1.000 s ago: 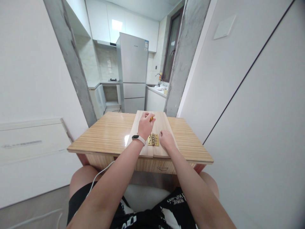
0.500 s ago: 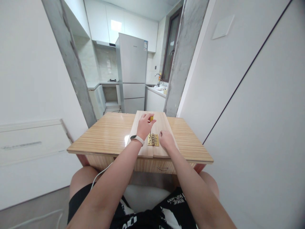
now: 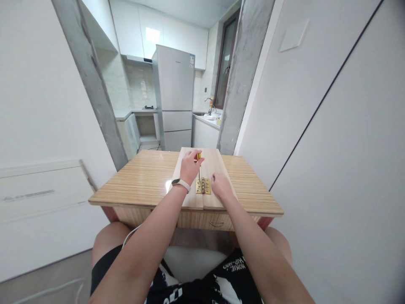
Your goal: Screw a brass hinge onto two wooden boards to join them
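Observation:
My left hand (image 3: 190,164) grips the yellow-and-black handle of a screwdriver (image 3: 199,156) between thumb and fingers. Its thin shaft points down, with the tip at the left leaf of a brass hinge (image 3: 203,185). The hinge lies opened out across the seam between two pale wooden boards (image 3: 212,158). Just right of the hinge, my right hand (image 3: 220,184) rests on the right board with its fingers curled in. Whether anything is inside those fingers is hidden.
The boards lie on a wood-grain table (image 3: 136,177) with a drawer handle (image 3: 217,224) at its front. White walls stand close on both sides. Beyond the table are a grey fridge (image 3: 177,80) and a sink tap (image 3: 209,104). A white cable (image 3: 129,236) hangs by my left leg.
My left hand and the screwdriver handle have shifted slightly left, and the fingers have turned a little on the handle. My right hand stays in place beside the hinge.

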